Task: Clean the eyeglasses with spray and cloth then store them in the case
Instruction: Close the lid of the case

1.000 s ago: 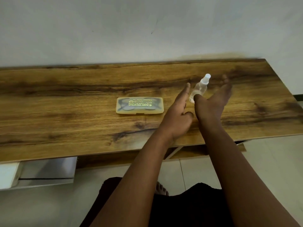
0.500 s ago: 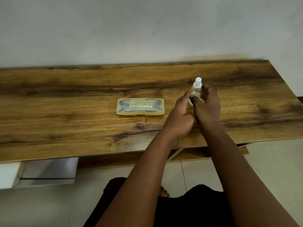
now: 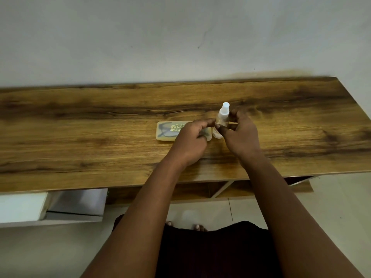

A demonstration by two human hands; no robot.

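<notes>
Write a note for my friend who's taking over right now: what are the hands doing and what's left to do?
Right hand: grip closed on the spray bottle, upright, cap on.
Left hand: fingertips touch the bottle, over the right end of the case; not a full grip.
Case: shut, flat on the wooden table; eyeglasses show through its clear lid.
No cloth in view.
Done: bottle picked up.
Left: open case, take glasses out, spray, wipe, put back, shut case.
</notes>
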